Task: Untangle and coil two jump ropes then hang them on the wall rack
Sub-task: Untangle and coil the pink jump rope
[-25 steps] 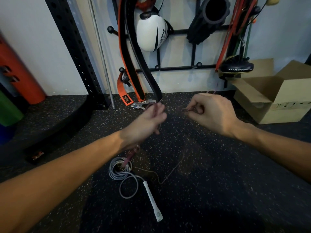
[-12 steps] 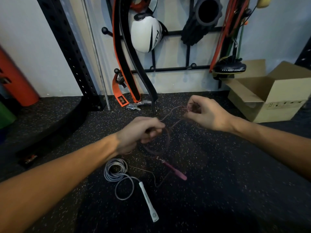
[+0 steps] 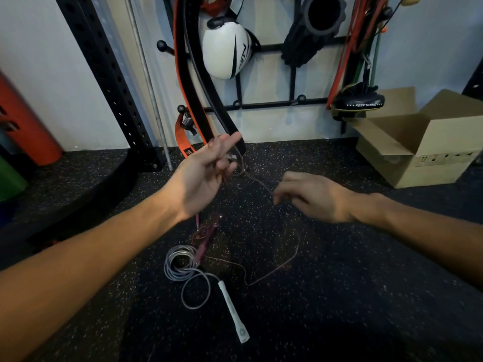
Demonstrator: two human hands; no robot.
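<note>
Pink rope | L hand now lifted, grips cord | R hand pinches slack | coil started; grey rope coiled

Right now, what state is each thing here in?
Pink rope: uncoiled, strung between both hands, rest loose on floor.
Grey rope: mostly coiled on floor, not hung.
Left hand: holds pink rope.
Right hand: pinches pink rope.
Box: open.
Glove: hanging on wall rack.
</note>
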